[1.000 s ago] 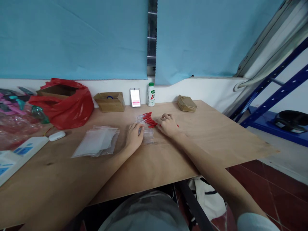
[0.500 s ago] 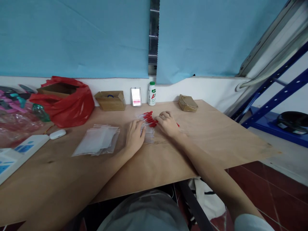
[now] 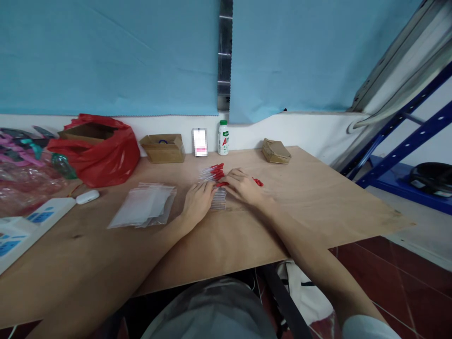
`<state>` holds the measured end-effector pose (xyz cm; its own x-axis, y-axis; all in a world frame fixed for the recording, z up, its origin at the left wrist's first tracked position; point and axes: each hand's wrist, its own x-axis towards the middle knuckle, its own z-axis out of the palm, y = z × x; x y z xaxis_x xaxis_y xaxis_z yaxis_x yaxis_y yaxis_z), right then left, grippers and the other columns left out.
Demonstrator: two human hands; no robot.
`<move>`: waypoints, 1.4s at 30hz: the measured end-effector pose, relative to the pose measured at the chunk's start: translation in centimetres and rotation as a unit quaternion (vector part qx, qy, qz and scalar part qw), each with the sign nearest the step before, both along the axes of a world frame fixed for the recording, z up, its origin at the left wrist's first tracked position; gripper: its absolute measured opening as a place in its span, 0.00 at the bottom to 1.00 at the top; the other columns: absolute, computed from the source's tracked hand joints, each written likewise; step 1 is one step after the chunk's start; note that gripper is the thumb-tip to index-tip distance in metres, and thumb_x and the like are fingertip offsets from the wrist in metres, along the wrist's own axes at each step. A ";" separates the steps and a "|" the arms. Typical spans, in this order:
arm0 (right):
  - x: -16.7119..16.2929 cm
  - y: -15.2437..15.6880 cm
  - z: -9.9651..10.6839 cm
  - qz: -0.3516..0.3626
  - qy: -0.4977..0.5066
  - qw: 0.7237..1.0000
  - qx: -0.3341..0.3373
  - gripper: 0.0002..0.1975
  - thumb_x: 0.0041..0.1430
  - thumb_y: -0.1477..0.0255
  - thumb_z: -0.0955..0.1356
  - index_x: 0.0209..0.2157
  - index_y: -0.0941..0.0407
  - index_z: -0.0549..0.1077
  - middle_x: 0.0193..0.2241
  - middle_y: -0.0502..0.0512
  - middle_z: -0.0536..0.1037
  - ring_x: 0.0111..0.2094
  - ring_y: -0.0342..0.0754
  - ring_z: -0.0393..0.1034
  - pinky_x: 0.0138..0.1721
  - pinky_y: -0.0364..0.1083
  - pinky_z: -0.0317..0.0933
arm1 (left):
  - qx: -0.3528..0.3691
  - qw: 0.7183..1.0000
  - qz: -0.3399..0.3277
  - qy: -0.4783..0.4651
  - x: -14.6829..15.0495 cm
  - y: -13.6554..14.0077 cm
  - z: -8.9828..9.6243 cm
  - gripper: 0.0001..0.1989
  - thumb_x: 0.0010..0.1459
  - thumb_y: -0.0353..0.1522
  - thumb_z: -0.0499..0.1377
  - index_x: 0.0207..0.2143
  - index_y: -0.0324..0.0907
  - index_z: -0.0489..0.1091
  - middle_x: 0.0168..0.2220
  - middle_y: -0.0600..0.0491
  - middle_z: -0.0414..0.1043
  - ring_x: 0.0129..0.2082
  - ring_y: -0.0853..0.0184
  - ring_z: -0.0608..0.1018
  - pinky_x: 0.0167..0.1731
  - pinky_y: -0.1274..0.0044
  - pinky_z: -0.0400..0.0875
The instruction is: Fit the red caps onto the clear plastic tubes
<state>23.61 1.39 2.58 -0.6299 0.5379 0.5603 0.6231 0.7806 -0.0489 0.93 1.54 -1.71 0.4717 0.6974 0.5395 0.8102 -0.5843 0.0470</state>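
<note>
Seen from the head camera, both hands lie palm down on the wooden surface (image 3: 247, 235), close together over a small heap of thin clear tubes with red caps (image 3: 216, 186). The tubes are slim and see-through, lying roughly side by side, their red ends bunched toward the far side of the heap and their clear ends pointing back at the person. The left hand (image 3: 197, 201) rests on the near left edge of the heap, its fingers (image 3: 206, 188) stretched flat over the clear ends and not curled around any tube. The right hand (image 3: 244, 187) covers the right side of the heap, its fingers bent lightly down onto the red caps; whether they pinch one I cannot tell. A couple of loose red caps (image 3: 257, 181) lie just beyond the right hand. To the left sits a stack of clear plastic bags (image 3: 143, 212), and further left a red bag (image 3: 97, 153). Along the back wall stand a small cardboard box (image 3: 163, 148) and a white bottle (image 3: 223, 138).
</note>
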 end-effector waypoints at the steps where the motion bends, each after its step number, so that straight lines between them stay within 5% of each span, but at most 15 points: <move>1: 0.0 -0.1 0.0 0.004 0.003 1.000 -0.002 0.14 0.77 0.67 0.61 0.52 0.54 0.76 0.45 0.61 0.82 0.49 0.55 0.70 0.55 0.54 0.58 | -0.007 1.000 0.011 0.006 0.0 0.0 0.0 0.17 0.76 0.38 0.46 0.49 0.42 0.73 0.42 0.42 0.81 0.41 0.54 0.82 0.41 0.67 0.70; 11: 0.1 -0.2 -0.1 0.012 0.079 0.994 -0.070 0.16 0.76 0.61 0.62 0.45 0.54 0.79 0.41 0.60 0.81 0.45 0.55 0.71 0.51 0.52 0.63 | -0.076 0.994 0.050 0.063 -0.1 -0.4 0.8 0.20 0.76 0.39 0.44 0.46 0.43 0.74 0.32 0.43 0.81 0.30 0.55 0.82 0.33 0.70 0.69; 19: -0.3 -0.5 0.8 0.027 0.211 0.964 -0.161 0.17 0.74 0.58 0.65 0.40 0.54 0.80 0.37 0.57 0.81 0.40 0.51 0.73 0.46 0.49 0.66 | -0.093 0.995 0.014 -0.017 0.1 -0.8 1.5 0.18 0.75 0.39 0.45 0.43 0.44 0.74 0.29 0.47 0.79 0.27 0.58 0.80 0.31 0.71 0.64; 30: -1.8 -0.4 0.3 -0.018 0.336 0.923 -0.188 0.13 0.69 0.62 0.69 0.35 0.56 0.78 0.27 0.50 0.76 0.28 0.45 0.66 0.33 0.44 0.59 | -0.138 0.985 -0.006 -0.104 1.0 -0.9 2.4 0.19 0.76 0.38 0.45 0.41 0.43 0.73 0.30 0.48 0.78 0.29 0.62 0.79 0.31 0.73 0.58; 37: -3.1 -0.3 -0.1 -0.043 0.421 0.885 -0.197 0.13 0.67 0.62 0.70 0.35 0.57 0.78 0.31 0.53 0.80 0.31 0.46 0.71 0.34 0.45 0.62 | -0.141 0.974 -0.040 -0.172 1.5 -0.7 2.6 0.20 0.77 0.37 0.44 0.39 0.42 0.73 0.31 0.49 0.78 0.30 0.63 0.78 0.33 0.74 0.62; 42: -2.7 0.0 -0.5 -0.014 0.373 0.910 -0.180 0.11 0.69 0.63 0.69 0.39 0.56 0.80 0.35 0.54 0.82 0.35 0.47 0.74 0.39 0.46 0.65 | -0.141 0.982 0.008 -0.126 1.3 -1.3 3.0 0.20 0.77 0.38 0.44 0.43 0.42 0.74 0.33 0.48 0.79 0.31 0.61 0.80 0.33 0.73 0.62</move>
